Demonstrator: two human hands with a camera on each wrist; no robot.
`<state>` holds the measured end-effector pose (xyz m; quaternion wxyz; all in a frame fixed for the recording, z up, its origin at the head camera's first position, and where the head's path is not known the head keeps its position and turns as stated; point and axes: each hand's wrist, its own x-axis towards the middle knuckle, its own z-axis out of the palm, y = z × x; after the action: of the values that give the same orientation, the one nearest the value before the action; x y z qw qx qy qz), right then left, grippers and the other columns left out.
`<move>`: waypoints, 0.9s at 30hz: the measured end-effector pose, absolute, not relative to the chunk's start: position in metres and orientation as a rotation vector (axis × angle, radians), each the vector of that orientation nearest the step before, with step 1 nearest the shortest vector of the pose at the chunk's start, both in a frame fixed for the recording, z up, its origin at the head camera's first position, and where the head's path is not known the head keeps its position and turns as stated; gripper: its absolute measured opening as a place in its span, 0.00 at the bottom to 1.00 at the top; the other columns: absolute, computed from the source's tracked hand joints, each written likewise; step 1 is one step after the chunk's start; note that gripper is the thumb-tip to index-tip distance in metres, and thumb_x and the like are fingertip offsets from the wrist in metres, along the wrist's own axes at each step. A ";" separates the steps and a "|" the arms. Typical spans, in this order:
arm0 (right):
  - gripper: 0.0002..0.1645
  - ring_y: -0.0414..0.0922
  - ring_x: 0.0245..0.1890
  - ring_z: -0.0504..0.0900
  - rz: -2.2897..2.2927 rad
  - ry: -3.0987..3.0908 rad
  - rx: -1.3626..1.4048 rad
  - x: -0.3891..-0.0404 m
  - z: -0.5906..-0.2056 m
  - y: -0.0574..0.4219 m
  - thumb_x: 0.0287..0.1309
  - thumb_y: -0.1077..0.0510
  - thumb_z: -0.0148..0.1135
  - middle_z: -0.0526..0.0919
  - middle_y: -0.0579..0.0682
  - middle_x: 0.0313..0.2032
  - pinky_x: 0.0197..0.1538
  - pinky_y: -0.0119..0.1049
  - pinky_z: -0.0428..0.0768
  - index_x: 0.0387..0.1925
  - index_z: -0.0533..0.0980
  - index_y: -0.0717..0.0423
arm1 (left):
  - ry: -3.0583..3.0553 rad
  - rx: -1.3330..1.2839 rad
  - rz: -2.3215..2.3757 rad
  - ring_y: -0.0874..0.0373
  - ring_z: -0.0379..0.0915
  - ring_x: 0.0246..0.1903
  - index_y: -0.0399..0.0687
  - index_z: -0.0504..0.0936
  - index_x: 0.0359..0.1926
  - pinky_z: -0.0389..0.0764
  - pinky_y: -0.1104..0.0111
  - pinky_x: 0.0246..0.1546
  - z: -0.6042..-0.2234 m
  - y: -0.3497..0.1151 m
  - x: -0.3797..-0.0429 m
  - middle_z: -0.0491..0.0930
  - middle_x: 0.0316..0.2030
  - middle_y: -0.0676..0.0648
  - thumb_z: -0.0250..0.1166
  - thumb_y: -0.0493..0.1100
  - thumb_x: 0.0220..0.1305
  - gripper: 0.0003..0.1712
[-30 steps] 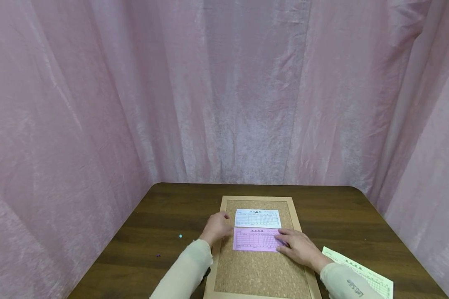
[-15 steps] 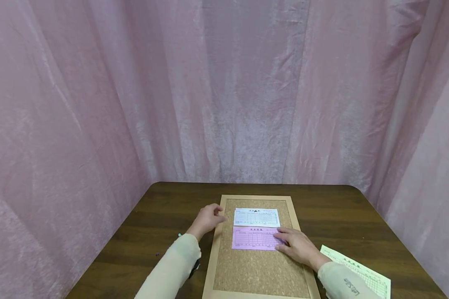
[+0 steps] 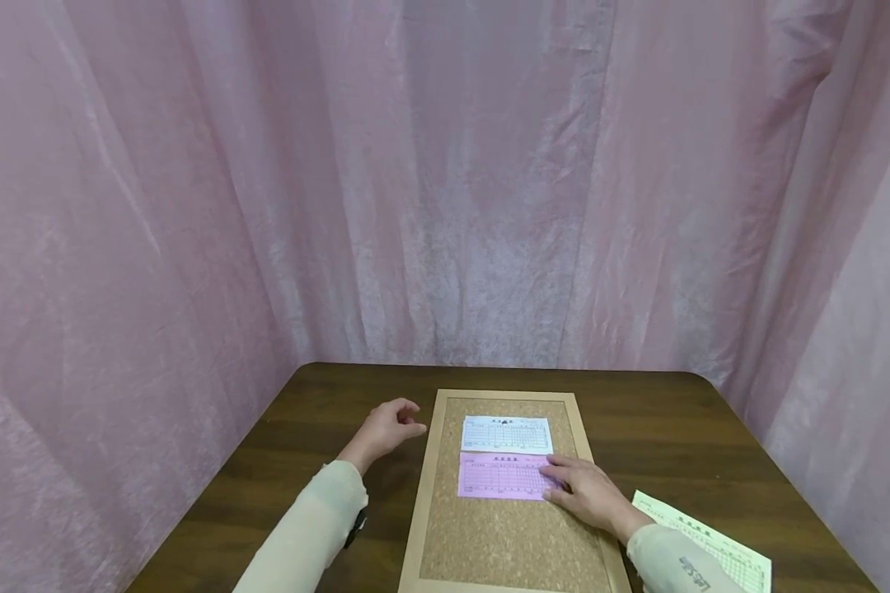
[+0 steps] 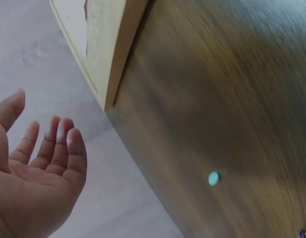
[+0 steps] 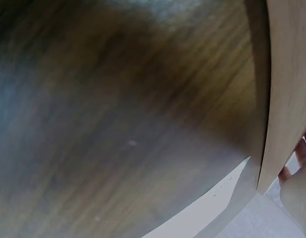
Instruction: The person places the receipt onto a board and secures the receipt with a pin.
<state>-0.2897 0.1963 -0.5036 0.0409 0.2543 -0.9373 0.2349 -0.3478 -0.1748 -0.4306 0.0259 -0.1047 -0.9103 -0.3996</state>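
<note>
My left hand [image 3: 386, 427] hovers over the table to the left of the corkboard [image 3: 515, 543], fingers loosely bent with nothing between them. The left wrist view shows the same empty palm [image 4: 41, 183]. With straight fingers, my right hand [image 3: 592, 497] presses the right end of a pink printed form [image 3: 498, 476] onto the cork. Directly above that lies a white printed form [image 3: 489, 436] with a small dark spot near its top edge. A small turquoise disc like a thumbtack head [image 4: 214, 178] lies on the table in the left wrist view; my left arm hides it in the head view.
A pale green form [image 3: 742, 556] lies on the dark wooden table [image 3: 667, 436], partly under my right sleeve [image 3: 671, 560]. The board has a raised light wood frame [image 3: 424, 502]. Pink curtains [image 3: 489, 181] hang behind the table. A small purple item [image 4: 301, 234] is at the left wrist view's corner.
My left hand has drawn away leftward from the forms' left edge, off the board and over the table. The right hand stays on the pink form.
</note>
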 end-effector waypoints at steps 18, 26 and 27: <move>0.27 0.64 0.66 0.67 0.762 -2.873 0.746 -0.290 -0.507 0.196 0.65 0.48 0.63 0.72 0.61 0.65 0.65 0.64 0.60 0.59 0.78 0.60 | -2.829 -0.333 -1.285 0.52 0.74 0.45 0.40 0.79 0.56 0.76 0.58 0.47 -0.409 -0.236 -0.346 0.80 0.43 0.47 0.70 0.42 0.64 0.21; 0.27 0.65 0.65 0.66 0.795 -2.833 0.768 -0.288 -0.511 0.198 0.65 0.48 0.63 0.72 0.62 0.64 0.64 0.66 0.59 0.59 0.78 0.61 | -2.831 -0.321 -1.273 0.53 0.74 0.43 0.40 0.79 0.55 0.76 0.60 0.44 -0.417 -0.265 -0.342 0.80 0.41 0.47 0.71 0.43 0.63 0.22; 0.27 0.65 0.65 0.66 0.796 -2.833 0.767 -0.288 -0.511 0.198 0.65 0.48 0.63 0.72 0.62 0.64 0.64 0.66 0.59 0.59 0.78 0.61 | -2.832 -0.314 -1.266 0.53 0.74 0.43 0.40 0.79 0.55 0.76 0.60 0.44 -0.417 -0.268 -0.341 0.80 0.41 0.48 0.70 0.44 0.63 0.22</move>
<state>-0.2882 0.1980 -0.5109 0.0505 0.2518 -0.9304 0.2616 -0.3414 -0.2678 -0.4174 0.0116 -0.1006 -0.9082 -0.4061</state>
